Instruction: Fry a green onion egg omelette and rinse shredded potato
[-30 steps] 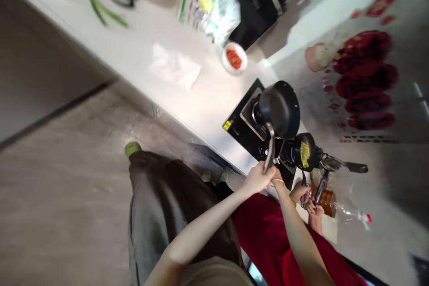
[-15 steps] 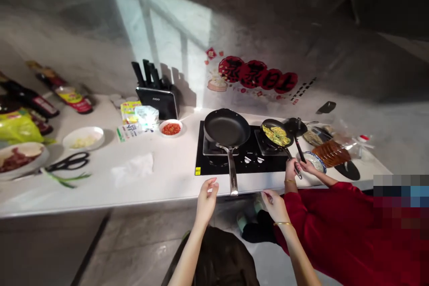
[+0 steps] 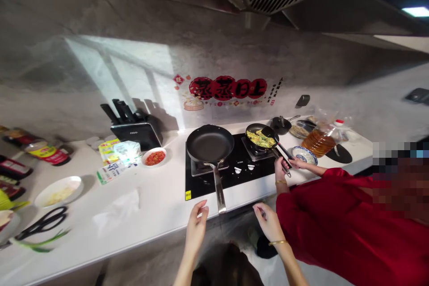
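Observation:
My left hand (image 3: 197,222) hovers at the counter's front edge, just left of the frying pan's steel handle. Its fingers are loosely bent, with a gap to the thumb, and it holds nothing. On the other side of that handle, my right hand (image 3: 269,222), with a gold bangle at the wrist, is also empty, its fingers half curled. Between and beyond them, a black frying pan (image 3: 210,143) sits bare on the left burner of the black cooktop (image 3: 197,190). Neither hand touches it.
At right, a person in red sleeves holds a smaller pan (image 3: 259,136) of egg-like food and a black spatula (image 3: 268,132). Leftward are a bowl of chopped red peppers (image 3: 155,157), a knife block (image 3: 136,135), seasoning packets (image 3: 114,172), scissors (image 3: 43,223) and a white dish (image 3: 60,191).
My view has tilted up, bringing the range hood into sight. The other person's spatula now reaches into the small pan's food. My hands keep about the same pose.

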`<move>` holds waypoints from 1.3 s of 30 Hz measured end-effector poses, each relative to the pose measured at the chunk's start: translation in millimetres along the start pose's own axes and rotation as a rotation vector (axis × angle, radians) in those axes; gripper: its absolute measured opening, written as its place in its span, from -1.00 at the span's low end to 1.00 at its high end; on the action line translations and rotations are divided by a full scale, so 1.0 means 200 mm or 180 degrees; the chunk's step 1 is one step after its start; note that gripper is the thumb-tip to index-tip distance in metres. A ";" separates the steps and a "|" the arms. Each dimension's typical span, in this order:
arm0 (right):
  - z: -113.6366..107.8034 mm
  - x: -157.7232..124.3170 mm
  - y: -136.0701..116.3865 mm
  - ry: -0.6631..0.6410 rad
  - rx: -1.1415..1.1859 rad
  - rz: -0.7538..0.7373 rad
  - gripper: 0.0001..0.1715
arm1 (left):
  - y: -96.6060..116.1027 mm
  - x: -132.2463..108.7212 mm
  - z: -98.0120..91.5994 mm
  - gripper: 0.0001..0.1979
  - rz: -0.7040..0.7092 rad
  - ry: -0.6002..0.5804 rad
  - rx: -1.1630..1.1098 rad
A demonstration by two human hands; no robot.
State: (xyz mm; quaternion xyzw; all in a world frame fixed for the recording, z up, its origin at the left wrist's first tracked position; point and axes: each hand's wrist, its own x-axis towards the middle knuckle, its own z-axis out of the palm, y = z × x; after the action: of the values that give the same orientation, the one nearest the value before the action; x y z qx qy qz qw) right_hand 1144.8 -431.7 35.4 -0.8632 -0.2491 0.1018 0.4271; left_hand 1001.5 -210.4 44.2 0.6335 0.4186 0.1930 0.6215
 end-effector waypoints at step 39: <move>-0.64 1.14 0.10 0.0108 -0.1925 -0.0148 -0.64 | 0.01 0.10 0.27 -0.42 -0.0225 0.0803 0.0043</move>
State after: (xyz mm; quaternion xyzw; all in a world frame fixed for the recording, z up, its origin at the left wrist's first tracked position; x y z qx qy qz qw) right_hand 1397.0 -412.0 107.5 -0.9469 -0.2805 -0.0012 0.1571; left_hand 1054.0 -228.5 33.3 0.5932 0.5167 0.2464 0.5660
